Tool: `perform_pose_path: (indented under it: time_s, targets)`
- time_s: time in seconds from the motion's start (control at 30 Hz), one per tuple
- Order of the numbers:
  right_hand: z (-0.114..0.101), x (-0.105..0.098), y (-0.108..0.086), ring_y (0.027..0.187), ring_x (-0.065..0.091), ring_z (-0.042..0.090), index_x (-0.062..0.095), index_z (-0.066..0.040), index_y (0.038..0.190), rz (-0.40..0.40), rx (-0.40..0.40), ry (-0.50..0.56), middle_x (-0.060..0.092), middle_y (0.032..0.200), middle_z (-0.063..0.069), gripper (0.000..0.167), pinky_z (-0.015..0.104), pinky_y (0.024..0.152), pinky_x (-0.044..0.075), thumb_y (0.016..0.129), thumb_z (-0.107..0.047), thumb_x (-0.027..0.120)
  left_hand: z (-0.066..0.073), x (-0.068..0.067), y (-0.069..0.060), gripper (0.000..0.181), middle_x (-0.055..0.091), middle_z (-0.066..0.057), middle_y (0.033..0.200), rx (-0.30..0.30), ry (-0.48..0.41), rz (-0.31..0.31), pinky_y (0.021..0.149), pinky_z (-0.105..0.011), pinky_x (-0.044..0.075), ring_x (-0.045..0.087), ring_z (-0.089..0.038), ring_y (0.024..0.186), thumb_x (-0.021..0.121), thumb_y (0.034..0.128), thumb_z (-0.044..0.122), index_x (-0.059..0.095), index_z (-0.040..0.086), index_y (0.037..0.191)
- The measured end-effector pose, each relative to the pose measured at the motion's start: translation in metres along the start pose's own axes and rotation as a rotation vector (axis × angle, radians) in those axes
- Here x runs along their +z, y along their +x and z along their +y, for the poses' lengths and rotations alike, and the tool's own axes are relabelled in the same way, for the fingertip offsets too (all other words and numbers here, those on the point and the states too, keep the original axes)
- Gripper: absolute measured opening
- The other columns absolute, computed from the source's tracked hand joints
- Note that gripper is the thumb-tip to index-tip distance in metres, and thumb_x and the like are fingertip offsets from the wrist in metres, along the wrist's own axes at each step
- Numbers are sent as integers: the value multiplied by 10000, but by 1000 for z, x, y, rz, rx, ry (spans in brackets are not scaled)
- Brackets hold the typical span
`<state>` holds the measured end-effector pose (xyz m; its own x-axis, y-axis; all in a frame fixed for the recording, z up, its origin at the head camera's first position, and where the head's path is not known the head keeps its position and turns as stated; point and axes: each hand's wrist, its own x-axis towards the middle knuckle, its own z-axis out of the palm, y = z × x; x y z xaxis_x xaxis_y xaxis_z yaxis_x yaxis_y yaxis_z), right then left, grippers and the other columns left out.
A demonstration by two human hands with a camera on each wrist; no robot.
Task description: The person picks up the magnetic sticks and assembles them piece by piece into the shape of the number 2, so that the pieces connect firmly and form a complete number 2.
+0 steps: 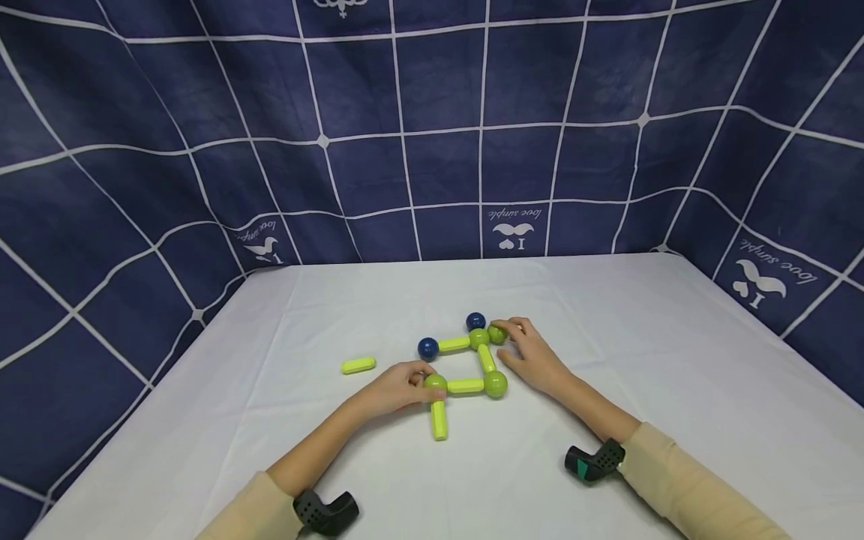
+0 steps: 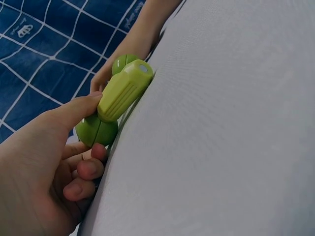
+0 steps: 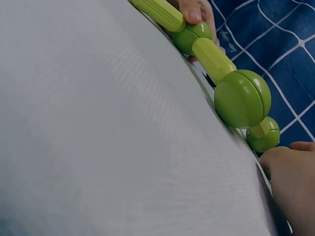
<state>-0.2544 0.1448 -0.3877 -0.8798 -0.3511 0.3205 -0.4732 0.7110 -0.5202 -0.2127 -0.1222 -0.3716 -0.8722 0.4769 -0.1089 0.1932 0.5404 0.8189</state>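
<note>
Nearest the camera are two tan sleeves, the left [image 1: 253,510] and the right [image 1: 695,480], each with a black wrist device, the left device [image 1: 327,513] and the right device [image 1: 594,460]. White cloth [image 1: 580,292] spreads under and around both hands, and a blue checked curtain [image 1: 439,172] hangs beyond them. A loose rod [image 1: 358,365] lies on the cloth, just beyond the left hand and to its left.

The left hand [image 1: 397,388] pinches the near ball [image 1: 436,382], thumb on one side and fingers on the other, covering part of it. The front rod [image 1: 439,421] juts from that ball toward the wearer. From the same ball the middle rod [image 1: 466,385] runs between the hands to the corner ball [image 1: 496,384], just left of the right hand. The side rod [image 1: 487,359] leads from there away from the wearer to the far ball [image 1: 478,340]. The back rod [image 1: 454,345] joins that to a blue ball [image 1: 428,348], just beyond the left hand. A second blue ball [image 1: 475,322] sits behind the far ball.

The right hand [image 1: 540,360] has fingers bent over the end ball [image 1: 497,334], thumb below, holding it beside the far ball; whether the two touch I cannot tell.
</note>
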Motion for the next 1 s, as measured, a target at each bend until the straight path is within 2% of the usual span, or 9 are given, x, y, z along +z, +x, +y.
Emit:
perform_pose_path:
  time_s: [0.17, 0.27, 0.4, 0.6, 0.7, 0.8, 0.9, 1.0]
  targets:
    - [1, 2, 1, 1086, 511, 260, 456, -118, 1221, 16, 11, 25, 455, 1244, 119, 382, 416, 933, 431, 870, -193, 588, -1, 2, 0, 446, 424, 43, 591, -4, 10, 6, 455, -191, 283, 332, -79, 467, 667, 790, 392, 574, 74, 1089]
    - [1, 2, 1, 976, 527, 202, 466, -120, 1178, 23, 41, 44, 464, 1187, 95, 344, 369, 848, 462, 873, -217, 594, 0, 2, 0, 433, 435, 40, 616, -1, 19, 21, 459, -188, 292, 350, -79, 485, 671, 785, 391, 585, 83, 1078]
    - [-1, 0, 1, 899, 513, 172, 470, -119, 1136, 41, 77, 66, 480, 1120, 91, 317, 326, 767, 447, 873, -242, 599, 1, 3, 0, 398, 462, 29, 696, 19, 42, 52, 522, -197, 335, 406, -93, 595, 676, 783, 376, 602, 98, 1058]
    - [-4, -1, 1, 857, 506, 179, 476, -88, 1126, 60, 104, 114, 504, 1087, 124, 329, 299, 740, 430, 861, -226, 613, 2, 3, 0, 373, 537, 16, 825, 38, 87, 118, 586, -216, 374, 449, -123, 705, 682, 776, 386, 611, 141, 1049]
    - [-5, -1, 1, 863, 522, 198, 485, -63, 1150, 94, 131, 139, 508, 1081, 144, 356, 304, 745, 434, 859, -226, 611, 1, 3, 1, 374, 564, 17, 882, 29, 99, 152, 599, -213, 373, 451, -121, 719, 682, 773, 398, 617, 157, 1051]
    - [-7, -1, 0, 869, 522, 204, 495, -62, 1159, 137, 152, 170, 500, 1082, 133, 355, 300, 743, 430, 870, -245, 591, 0, 3, 2, 388, 578, 14, 968, 46, 104, 180, 609, -218, 378, 445, -120, 725, 679, 777, 397, 611, 162, 1078]
    - [-10, -2, -3, 874, 508, 186, 499, -72, 1157, 181, 125, 200, 488, 1084, 107, 339, 276, 738, 430, 876, -243, 579, -2, 5, 5, 392, 560, 13, 1026, 97, 88, 179, 622, -214, 384, 438, -120, 729, 679, 790, 364, 597, 174, 1122]
    - [-20, -3, -6, 889, 495, 170, 499, -65, 1153, 215, 36, 228, 484, 1075, 92, 322, 253, 733, 440, 868, -190, 587, -2, 3, 8, 351, 541, 24, 1022, 150, 70, 160, 640, -211, 390, 438, -121, 734, 672, 808, 315, 597, 195, 1128]
